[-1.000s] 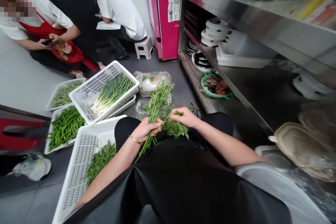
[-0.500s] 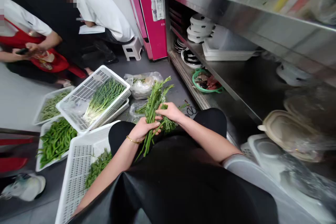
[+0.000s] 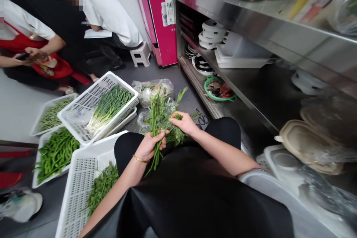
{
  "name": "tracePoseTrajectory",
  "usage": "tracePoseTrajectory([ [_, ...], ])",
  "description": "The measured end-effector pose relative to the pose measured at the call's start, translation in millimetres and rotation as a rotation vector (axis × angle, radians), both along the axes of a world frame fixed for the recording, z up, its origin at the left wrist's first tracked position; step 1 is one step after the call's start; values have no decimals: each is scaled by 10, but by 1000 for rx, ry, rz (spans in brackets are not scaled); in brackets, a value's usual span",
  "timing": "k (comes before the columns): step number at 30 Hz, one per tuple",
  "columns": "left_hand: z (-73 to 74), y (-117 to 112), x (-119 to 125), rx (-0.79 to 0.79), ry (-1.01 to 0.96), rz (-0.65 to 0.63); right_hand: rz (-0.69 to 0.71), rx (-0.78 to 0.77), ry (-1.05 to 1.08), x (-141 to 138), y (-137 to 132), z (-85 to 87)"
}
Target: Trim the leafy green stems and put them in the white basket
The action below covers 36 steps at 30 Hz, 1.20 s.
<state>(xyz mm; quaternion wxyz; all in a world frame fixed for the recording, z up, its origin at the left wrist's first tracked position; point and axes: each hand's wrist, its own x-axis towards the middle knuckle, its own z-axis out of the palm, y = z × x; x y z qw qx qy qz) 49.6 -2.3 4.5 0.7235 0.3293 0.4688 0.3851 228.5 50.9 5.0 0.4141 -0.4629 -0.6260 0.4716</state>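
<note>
Over the black-clad lap (image 3: 192,171), we see the left hand (image 3: 152,145) gripping slender green leafy stems (image 3: 155,119); the right hand (image 3: 183,123) pinches one and apparently holds bunched green leaves (image 3: 177,137), which could spill if its divided grip loosens.

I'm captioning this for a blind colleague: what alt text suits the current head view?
A person's left hand grips leafy green stems while the right hand holds more greens; white baskets of vegetables stand at left.
</note>
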Motion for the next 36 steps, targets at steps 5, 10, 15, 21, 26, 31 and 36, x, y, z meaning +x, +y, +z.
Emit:
tracePoseTrajectory([
  [5, 77, -15, -154, 13, 69, -30, 118, 544, -692, 357, 8, 272],
  [10, 134, -63, -256, 5, 119, -160, 509, 630, -1031, 467, 169, 356],
  [15, 53, -118, -453, -19, 136, -171, 489, 336, -332, 632, 241, 157],
  [21, 13, -61, -457, -121, 138, -40, 33, 381, -142, 587, 127, 150],
  [26, 26, 10, -225, -56, 137, -133, 564, 648, -882, 20, -100, 212],
  [31, 16, -33, -118, 9, 22, -155, 730, 420, -601, -22, -101, 50],
  [36, 34, -24, -176, -2, -25, -116, 552, -25, 9, 438, 10, -124],
])
